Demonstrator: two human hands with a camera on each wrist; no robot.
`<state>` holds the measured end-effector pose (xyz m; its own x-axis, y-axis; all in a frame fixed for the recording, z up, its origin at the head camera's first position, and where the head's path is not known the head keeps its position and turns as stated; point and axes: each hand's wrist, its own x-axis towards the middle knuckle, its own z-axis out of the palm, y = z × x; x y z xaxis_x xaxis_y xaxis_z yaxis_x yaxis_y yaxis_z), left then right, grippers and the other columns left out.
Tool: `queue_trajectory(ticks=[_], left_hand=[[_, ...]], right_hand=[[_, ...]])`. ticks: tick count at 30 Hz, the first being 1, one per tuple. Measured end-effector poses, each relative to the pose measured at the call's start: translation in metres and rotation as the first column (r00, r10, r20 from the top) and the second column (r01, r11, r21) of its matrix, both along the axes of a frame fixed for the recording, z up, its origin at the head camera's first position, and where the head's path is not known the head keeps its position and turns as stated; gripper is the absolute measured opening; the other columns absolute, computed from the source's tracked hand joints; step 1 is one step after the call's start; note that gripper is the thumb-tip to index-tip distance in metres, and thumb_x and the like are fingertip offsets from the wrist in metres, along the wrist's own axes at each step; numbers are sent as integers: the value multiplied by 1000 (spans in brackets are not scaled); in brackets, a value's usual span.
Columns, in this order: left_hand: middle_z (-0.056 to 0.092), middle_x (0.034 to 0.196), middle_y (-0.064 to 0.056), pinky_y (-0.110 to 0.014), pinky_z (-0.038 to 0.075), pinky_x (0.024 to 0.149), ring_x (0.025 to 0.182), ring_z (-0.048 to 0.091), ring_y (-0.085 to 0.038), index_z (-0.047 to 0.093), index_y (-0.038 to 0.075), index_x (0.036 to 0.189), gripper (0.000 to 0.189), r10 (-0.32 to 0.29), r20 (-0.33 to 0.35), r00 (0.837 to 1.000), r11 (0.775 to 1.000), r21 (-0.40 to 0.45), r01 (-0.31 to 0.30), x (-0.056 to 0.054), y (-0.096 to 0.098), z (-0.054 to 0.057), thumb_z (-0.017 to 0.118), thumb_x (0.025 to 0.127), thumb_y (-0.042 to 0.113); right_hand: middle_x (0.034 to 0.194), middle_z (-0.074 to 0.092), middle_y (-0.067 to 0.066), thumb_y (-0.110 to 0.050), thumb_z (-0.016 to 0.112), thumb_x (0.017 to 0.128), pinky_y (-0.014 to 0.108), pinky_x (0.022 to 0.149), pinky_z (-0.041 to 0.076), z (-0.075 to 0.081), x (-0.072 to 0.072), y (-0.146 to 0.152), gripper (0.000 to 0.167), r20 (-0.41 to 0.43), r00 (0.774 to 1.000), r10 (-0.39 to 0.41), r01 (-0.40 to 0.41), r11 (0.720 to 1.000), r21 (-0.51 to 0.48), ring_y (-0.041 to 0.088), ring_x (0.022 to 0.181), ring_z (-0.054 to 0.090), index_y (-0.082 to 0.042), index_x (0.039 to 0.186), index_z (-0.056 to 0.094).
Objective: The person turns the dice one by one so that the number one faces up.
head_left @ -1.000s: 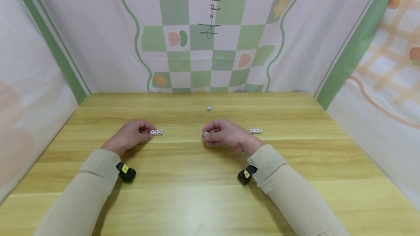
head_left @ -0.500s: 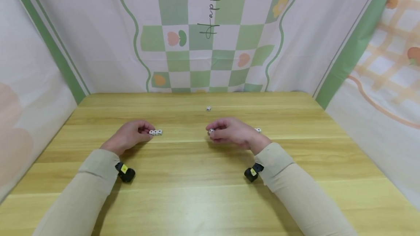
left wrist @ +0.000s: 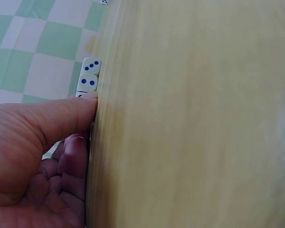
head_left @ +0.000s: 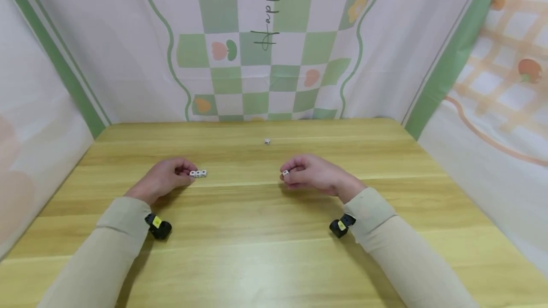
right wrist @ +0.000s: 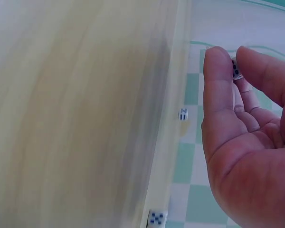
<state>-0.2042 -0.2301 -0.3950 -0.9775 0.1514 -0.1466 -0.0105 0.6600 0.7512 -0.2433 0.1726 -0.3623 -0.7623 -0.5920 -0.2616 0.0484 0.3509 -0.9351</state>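
At the left of the table, my left hand (head_left: 164,178) grips the near end of a row of three white dice (head_left: 198,174). In the left wrist view its thumb (left wrist: 69,118) covers most of the end die, while the others show blue pips. To the right, a single white die (head_left: 285,173) is pinched between the thumb and finger of my right hand (head_left: 317,175). That die (right wrist: 235,69) also shows between the fingertips in the right wrist view. Behind the right hand, the other row of dice is hidden in the head view.
One loose die (head_left: 267,141) lies farther back on the wooden table (head_left: 239,232). Low in the right wrist view another die (right wrist: 156,218) sits on the table. A patterned cloth (head_left: 257,75) hangs behind the table's back edge.
My right hand has moved to the right with its die, now blocking sight of the right-hand row. The left hand stays at its row. The head view has shifted slightly.
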Motion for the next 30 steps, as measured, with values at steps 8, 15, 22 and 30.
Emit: queue_trajectory(ticks=[8,15,22,30], left_hand=[[66,116,-10,-36,47,89,104,58,-24,68,7,124,27,-10,-7,1000,1000,-14,10,1,-1,1,70,101,19],[66,117,-10,-36,47,89,104,58,-24,68,7,125,28,-14,-8,1000,1000,-15,14,0,0,-1,70,101,20],[66,118,-11,-37,47,89,105,58,-24,68,6,125,28,-17,-5,1000,1000,-14,17,0,-1,-1,70,101,21],[66,117,-11,-37,47,90,105,58,-25,68,7,124,28,-12,1,1000,1000,-23,12,0,-1,-1,70,100,21]], right_hand=[[117,59,12,-8,63,102,37,96,58,8,-3,27,45,-38,998,-58,59,998,21,25,107,63,14,139,49],[123,56,15,-10,59,105,35,97,57,14,-7,54,51,-54,992,-114,116,993,30,26,109,61,13,147,42],[125,57,16,-15,56,108,29,93,57,19,-9,76,52,-59,979,-196,200,977,70,19,104,63,10,151,41],[119,58,12,-12,58,106,25,88,58,22,-11,96,49,-104,957,-271,281,954,99,14,100,64,12,146,42]])
